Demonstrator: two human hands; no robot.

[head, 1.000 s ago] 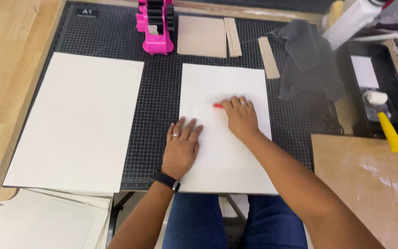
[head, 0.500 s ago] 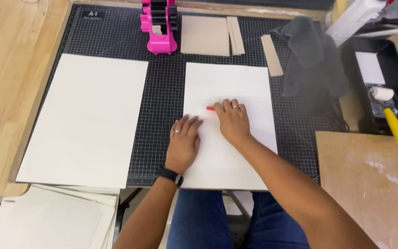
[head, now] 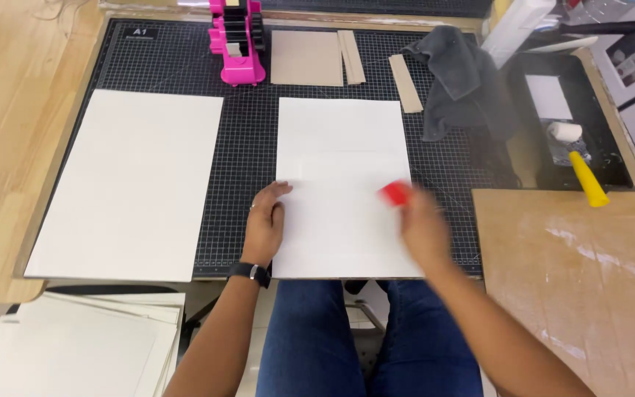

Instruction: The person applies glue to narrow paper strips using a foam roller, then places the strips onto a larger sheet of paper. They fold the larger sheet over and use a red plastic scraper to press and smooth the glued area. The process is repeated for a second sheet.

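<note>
Left hand (head: 264, 226) flat, open on white sheet (head: 339, 147); blurred right hand (head: 424, 229) grips red tool (head: 396, 193). Black tray (head: 545, 158) holds roller (head: 578, 154).

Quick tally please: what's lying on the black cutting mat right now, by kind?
White sheets: 2, a large one and one under the left hand
Brown card pieces: 3, a square and two strips
Pink tape dispenser: 1
Grey cloth: 1
Red tool in the blurred right hand: 1
Total: 8

Small sheet (head: 339, 140) lies right of large sheet (head: 130, 180).
</note>
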